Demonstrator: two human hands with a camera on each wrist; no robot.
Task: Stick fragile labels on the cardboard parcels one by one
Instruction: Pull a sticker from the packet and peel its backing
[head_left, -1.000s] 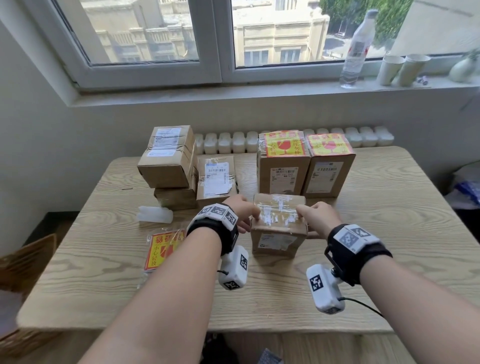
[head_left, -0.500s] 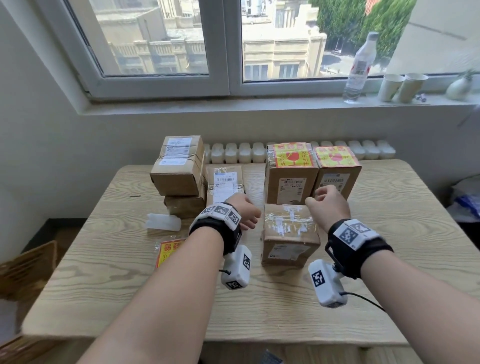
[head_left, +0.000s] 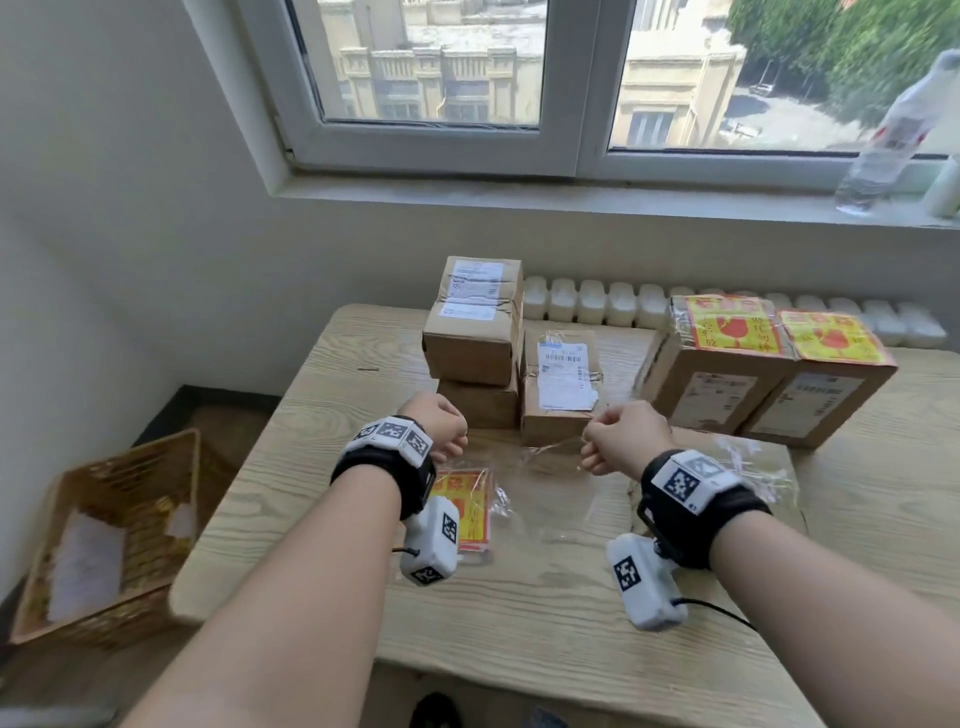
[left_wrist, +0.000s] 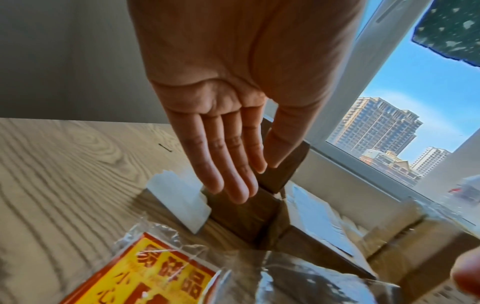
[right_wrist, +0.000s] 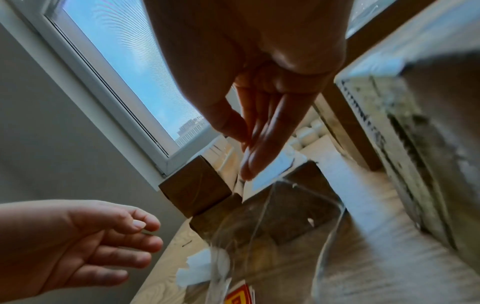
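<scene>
My right hand (head_left: 615, 441) pinches the top edge of a clear plastic bag (right_wrist: 272, 222) between thumb and fingers. The bag trails down to the table, where a stack of yellow-and-red fragile labels (head_left: 465, 506) lies inside it. My left hand (left_wrist: 233, 164) hovers over the table just left of the bag, fingers straight, holding nothing. A tape-covered parcel (head_left: 753, 467) sits under my right wrist, mostly hidden. Two parcels with fragile labels on top (head_left: 727, 358) (head_left: 831, 374) stand at the back right. Several parcels without fragile labels (head_left: 472, 332) (head_left: 561, 384) stand behind my hands.
A white foam block (left_wrist: 179, 201) lies on the wooden table (head_left: 519, 623) beside the stacked parcels. White containers (head_left: 597, 301) line the table's far edge. A wicker basket (head_left: 104, 535) stands on the floor at the left. A bottle (head_left: 893, 135) stands on the window sill.
Both hands have left the tape-covered parcel and moved left. My right hand has taken hold of the clear label bag. The head view has swung to the left.
</scene>
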